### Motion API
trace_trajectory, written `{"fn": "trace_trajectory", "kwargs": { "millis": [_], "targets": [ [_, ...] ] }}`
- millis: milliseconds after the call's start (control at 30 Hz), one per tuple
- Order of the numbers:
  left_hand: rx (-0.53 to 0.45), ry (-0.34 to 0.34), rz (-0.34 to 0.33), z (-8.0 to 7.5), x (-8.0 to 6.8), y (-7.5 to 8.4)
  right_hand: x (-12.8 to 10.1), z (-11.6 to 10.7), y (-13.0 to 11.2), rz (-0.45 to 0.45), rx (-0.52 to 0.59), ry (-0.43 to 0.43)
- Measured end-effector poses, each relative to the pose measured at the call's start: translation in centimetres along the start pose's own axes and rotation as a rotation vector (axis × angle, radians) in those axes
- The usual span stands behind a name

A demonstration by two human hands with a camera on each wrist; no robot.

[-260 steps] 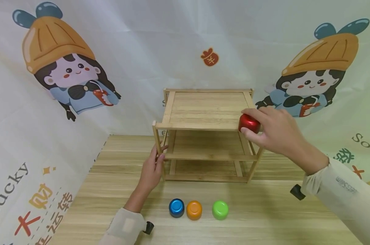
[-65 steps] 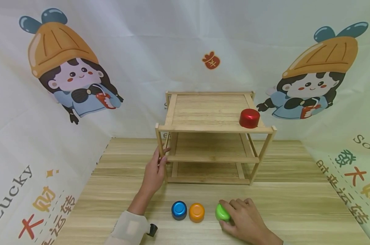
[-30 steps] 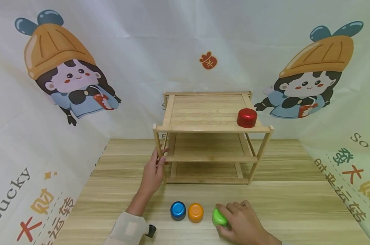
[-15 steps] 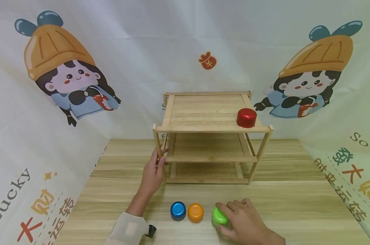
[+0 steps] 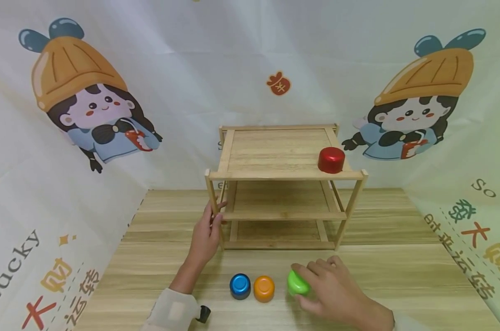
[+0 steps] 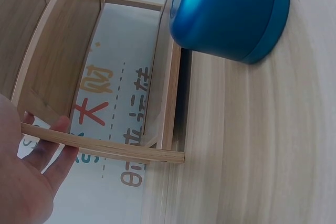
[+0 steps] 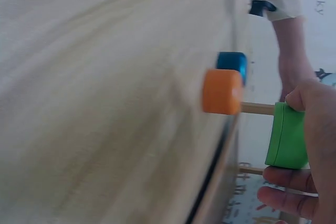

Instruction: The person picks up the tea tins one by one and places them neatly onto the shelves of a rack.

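In the head view my right hand (image 5: pixel 332 287) pinches a small round green canister (image 5: pixel 297 282) between thumb and fingers. The right wrist view has this green canister (image 7: pixel 289 136) raised off the table. My left hand (image 5: pixel 205 234) holds the left front post of a three-tier wooden rack (image 5: pixel 287 216); in the left wrist view its fingers pass around the post (image 6: pixel 105 145). A red canister (image 5: pixel 331 160) stands on the rack's top shelf, near the right front corner. Left of the green one, a blue canister (image 5: pixel 240 286) and an orange canister (image 5: pixel 264 288) stand side by side on the table.
The wooden-grain table (image 5: pixel 399 276) extends around the rack. Behind and at both sides hangs a white printed cloth (image 5: pixel 192 82) with cartoon figures and lettering. Black straps or clips show at the wrists, one by the left cuff (image 5: pixel 204 314).
My right hand went from the red canister, now left on the top shelf, to the green one, which has just risen slightly. My left hand stays on the post.
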State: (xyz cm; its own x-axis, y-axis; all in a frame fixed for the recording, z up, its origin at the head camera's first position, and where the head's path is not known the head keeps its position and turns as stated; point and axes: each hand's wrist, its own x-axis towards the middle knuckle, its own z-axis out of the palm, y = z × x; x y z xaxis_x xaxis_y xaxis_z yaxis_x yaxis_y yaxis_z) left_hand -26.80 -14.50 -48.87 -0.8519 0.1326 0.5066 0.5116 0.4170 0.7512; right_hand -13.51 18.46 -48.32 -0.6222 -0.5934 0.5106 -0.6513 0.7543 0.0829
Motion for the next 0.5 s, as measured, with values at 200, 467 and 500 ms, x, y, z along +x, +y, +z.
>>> {"fn": "trace_trajectory", "kwargs": {
  "millis": [200, 467, 500],
  "targets": [
    [0.005, -0.003, -0.008, 0.0, 0.0, 0.1, 1.4, -1.4, 0.6, -0.010, 0.006, 0.052],
    [0.014, -0.002, -0.007, 0.0, 0.0, 0.2, 2.6, -3.0, 1.0, 0.001, 0.025, 0.024],
    [0.015, -0.001, -0.006, 0.0, 0.0, 0.2, 2.8, -3.3, 1.1, -0.001, 0.030, 0.024]
  ]
}}
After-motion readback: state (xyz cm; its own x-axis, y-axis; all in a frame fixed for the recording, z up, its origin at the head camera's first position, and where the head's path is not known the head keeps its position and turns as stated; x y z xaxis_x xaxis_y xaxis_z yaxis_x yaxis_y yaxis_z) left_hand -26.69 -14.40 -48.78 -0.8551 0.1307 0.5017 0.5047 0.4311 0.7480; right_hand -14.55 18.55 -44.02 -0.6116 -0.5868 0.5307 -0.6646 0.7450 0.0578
